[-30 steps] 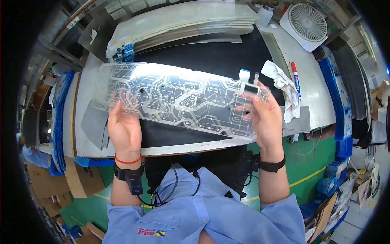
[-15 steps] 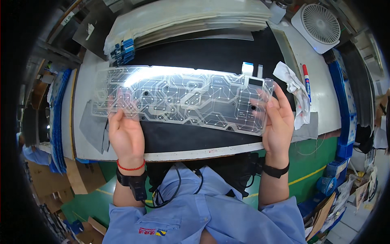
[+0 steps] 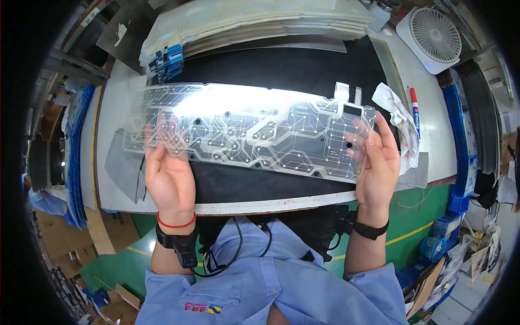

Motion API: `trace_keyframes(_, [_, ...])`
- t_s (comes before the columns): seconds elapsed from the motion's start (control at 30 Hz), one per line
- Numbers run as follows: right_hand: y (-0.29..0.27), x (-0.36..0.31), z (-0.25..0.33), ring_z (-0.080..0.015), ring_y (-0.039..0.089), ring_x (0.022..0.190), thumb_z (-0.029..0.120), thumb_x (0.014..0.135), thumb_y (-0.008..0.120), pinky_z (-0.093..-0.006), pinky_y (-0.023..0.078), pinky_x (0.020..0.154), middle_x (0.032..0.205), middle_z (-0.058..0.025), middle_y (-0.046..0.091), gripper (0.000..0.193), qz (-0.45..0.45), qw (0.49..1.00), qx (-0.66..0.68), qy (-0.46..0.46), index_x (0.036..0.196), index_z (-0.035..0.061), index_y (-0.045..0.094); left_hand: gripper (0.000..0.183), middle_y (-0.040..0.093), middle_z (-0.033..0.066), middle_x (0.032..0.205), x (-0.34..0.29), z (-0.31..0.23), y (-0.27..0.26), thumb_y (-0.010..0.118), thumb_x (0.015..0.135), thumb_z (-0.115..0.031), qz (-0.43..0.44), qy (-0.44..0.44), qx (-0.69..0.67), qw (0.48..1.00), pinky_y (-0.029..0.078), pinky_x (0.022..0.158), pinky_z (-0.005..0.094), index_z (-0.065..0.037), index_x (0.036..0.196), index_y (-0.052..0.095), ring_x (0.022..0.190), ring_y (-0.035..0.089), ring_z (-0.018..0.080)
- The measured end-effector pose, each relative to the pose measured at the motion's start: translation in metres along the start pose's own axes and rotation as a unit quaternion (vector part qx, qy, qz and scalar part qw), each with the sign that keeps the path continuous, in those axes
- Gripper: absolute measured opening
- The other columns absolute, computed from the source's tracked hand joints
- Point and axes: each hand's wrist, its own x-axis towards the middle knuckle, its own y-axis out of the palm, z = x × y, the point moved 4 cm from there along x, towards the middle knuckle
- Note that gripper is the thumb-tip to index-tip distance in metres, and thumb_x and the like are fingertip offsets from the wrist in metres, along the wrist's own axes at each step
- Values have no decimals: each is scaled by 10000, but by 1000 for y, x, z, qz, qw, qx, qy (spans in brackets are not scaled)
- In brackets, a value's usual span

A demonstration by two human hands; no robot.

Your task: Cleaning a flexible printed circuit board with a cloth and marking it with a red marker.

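Note:
Between my hands I hold a clear plastic keyboard membrane sheet printed with silvery circuit lines. Two short tails stick up from its far edge near the right end, and a bright glare covers part of its upper left. My left hand grips the left part, thumb on top, with its fingers showing through from underneath. At the right end my right hand pinches the sheet between thumb and fingers. The sheet is raised above a black mat on the table.
At the table's back lies a stack of pale sheets with blue-ended tails at its left. Crumpled white paper, a red-capped marker and a white fan are on the right. A grey cloth lies left.
The right end of the sheet and my right hand have shifted slightly right. The glare has spread along the far edge. My left hand keeps its grip and has hardly moved.

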Motion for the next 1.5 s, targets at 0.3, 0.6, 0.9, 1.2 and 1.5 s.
trace_keyframes(0.3, [2, -1, 2, -242, 714, 1037, 41, 1042, 508, -280, 581, 789, 1301, -233, 657, 541, -4, 1000, 4, -6, 1544, -46, 325, 487, 412, 229, 1568, 2, -1, -2, 383, 1035, -1, -8, -4, -8, 1000, 320, 1250, 429, 82, 1513, 338, 1461, 403, 320])
trace_keyframes(0.6, [-2, 0, -1, -219, 709, 1017, 21, 1038, 506, -270, 582, 787, 1284, -227, 659, 545, -2, 1000, 13, -23, 1545, -47, 320, 480, 450, 200, 1547, 2, 1, -3, 385, 1035, -23, -1, -9, -13, 1000, 350, 1219, 429, 55, 1508, 360, 1429, 446, 296])
trace_keyframes(0.9, [-9, -2, -2, -216, 694, 1054, 100, 1039, 570, -289, 578, 837, 1337, -210, 635, 556, -43, 999, -21, -22, 1544, -7, 364, 643, 418, 184, 1561, -1, 2, 0, 470, 964, 60, 37, 19, 4, 999, 401, 1181, 455, -73, 1573, 312, 1435, 433, 331])
trace_keyframes(1.2, [-5, -2, -2, -212, 679, 1082, 155, 1056, 534, -292, 547, 867, 1351, -200, 628, 539, -50, 996, -69, -25, 1544, -12, 378, 555, 498, 138, 1487, -1, 1, -6, 447, 979, 52, 49, 13, -24, 998, 437, 1149, 439, -45, 1522, 390, 1356, 513, 283])
trace_keyframes(1.5, [-7, -1, 0, -221, 671, 1096, 151, 1051, 537, -295, 540, 877, 1352, -214, 622, 551, -48, 995, -82, -33, 1545, -26, 368, 539, 498, 150, 1486, -2, 2, -1, 428, 985, 45, 51, 18, -24, 998, 428, 1153, 446, -42, 1516, 390, 1366, 507, 292])
